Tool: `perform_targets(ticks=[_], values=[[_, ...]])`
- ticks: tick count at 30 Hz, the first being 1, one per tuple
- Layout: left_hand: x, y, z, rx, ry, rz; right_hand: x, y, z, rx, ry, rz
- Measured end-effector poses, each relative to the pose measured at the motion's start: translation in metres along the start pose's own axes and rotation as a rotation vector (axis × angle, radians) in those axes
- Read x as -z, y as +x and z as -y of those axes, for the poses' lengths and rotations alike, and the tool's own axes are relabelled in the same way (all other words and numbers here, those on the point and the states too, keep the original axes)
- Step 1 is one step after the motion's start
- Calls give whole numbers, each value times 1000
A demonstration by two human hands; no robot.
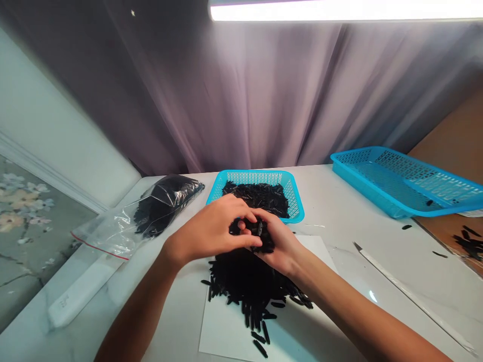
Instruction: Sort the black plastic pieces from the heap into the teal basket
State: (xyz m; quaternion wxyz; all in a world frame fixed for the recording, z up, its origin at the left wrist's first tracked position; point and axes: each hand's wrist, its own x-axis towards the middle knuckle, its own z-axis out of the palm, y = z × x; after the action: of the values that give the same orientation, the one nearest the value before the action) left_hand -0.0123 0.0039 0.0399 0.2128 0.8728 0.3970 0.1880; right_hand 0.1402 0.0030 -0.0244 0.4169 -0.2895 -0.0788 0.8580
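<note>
Small black oblong pieces, whose exact kind I cannot make out, lie in a heap (245, 281) on a white sheet (222, 337). Above this pile my right hand (281, 239) holds a handful of the same pieces (264, 236), its palm turned to the left. My left hand (215, 226) reaches across to that handful, thumb and fingers curled around some of the pieces; its fingertips are partly hidden among them. Just behind both hands stands a blue basket (296, 201) with many similar black pieces in it.
A clear zip bag (166, 201) of black pieces lies at the left, near a white oblong object (81, 291). To the right are a second blue basket (370, 188), a thin white knife-like tool (411, 296) and stray black pieces (470, 241). A curtain (264, 100) hangs behind.
</note>
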Motion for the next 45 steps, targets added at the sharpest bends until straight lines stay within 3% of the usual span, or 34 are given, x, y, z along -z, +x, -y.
perform_targets(ticks=[3, 17, 24, 33, 40, 45], values=[[-5, -1, -8, -5, 95, 63, 2, 2, -4, -2, -4, -24], [-13, 3, -7, -27, 34, -20, 5, 7, -7, -10, 24, 31], [-9, 0, -6, -9, -26, -182, 3, 3, -2, -19, 65, 28], [1, -3, -5, 148, -269, -233, 3, -1, -2, -29, 62, 54], [5, -4, -3, 178, -541, -189, 5, -1, -2, -38, 55, 65], [7, -4, -3, 171, -619, -196, 3, -3, -1, -42, 45, 67]])
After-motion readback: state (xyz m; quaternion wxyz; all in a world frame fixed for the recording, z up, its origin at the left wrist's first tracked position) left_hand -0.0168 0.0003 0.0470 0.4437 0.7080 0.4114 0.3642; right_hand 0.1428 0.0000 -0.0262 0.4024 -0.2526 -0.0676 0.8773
